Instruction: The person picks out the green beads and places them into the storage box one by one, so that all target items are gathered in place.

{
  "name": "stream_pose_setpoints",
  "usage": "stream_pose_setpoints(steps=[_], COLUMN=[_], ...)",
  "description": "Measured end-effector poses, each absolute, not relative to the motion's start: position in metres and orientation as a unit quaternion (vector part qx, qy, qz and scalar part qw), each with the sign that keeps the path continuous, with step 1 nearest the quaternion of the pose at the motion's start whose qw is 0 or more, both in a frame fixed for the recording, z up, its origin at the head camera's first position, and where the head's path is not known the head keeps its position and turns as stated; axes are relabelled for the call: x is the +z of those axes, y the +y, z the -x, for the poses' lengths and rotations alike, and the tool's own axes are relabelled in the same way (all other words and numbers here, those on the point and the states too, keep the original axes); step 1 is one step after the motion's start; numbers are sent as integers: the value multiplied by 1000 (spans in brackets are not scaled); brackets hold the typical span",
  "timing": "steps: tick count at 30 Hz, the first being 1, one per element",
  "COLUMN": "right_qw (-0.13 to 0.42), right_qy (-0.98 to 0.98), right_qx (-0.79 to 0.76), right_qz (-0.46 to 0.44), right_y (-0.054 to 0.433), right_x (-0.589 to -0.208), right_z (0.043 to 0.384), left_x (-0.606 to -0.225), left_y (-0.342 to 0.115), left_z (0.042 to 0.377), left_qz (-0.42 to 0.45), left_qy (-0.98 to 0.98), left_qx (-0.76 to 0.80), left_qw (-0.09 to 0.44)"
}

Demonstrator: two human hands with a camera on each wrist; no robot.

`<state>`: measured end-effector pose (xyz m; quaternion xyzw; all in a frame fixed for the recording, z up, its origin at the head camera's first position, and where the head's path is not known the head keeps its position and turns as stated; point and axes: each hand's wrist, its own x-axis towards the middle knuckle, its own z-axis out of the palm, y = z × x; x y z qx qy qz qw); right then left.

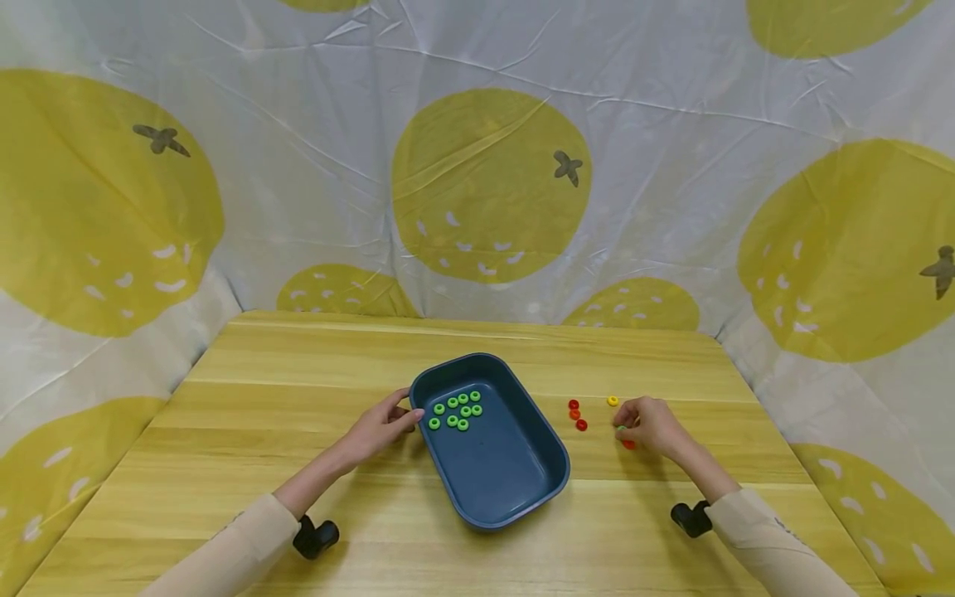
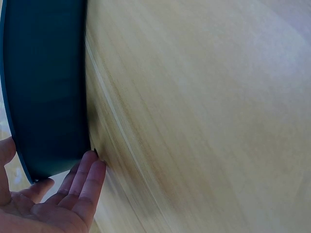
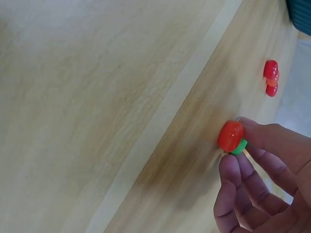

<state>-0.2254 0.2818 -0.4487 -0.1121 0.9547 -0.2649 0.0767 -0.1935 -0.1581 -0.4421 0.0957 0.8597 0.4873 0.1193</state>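
Observation:
A dark blue rectangular bin point(image 1: 492, 464) stands at an angle on the table, with several small green rings point(image 1: 452, 421) inside at its far-left end. My left hand point(image 1: 384, 427) holds the bin's left corner, thumb at the rim and fingers along the outer wall; in the left wrist view the left hand point(image 2: 63, 204) is beside the bin's wall point(image 2: 46, 97). To the right of the bin, my right hand point(image 1: 647, 424) pinches a green ring point(image 3: 239, 146) between thumb and fingertips. An orange-red ring point(image 3: 231, 136) is right by those fingertips, partly covering the green one.
Two red rings and an orange one lie in a short row point(image 1: 574, 414) between the bin and my right hand. A yellow ring point(image 1: 613, 401) lies just beyond that hand. A lemon-patterned cloth point(image 1: 492, 182) hangs behind and beside the wooden table point(image 1: 313, 373).

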Motion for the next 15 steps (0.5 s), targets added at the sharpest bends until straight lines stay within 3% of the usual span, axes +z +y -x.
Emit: stream_pose_setpoints(steps=[10,15], right_qw=[38,62], right_qy=[941,916], right_qx=[-313,-385], right_qz=[123,93], right_y=[281,274], right_x=[-442,-440], right_z=[229,232], left_x=[-442,-443], left_y=[-157,-158], left_z=[194,193], left_qz=[-89,-88], left_qy=[859,860], left_qx=[489,488], left_qw=[121,119])
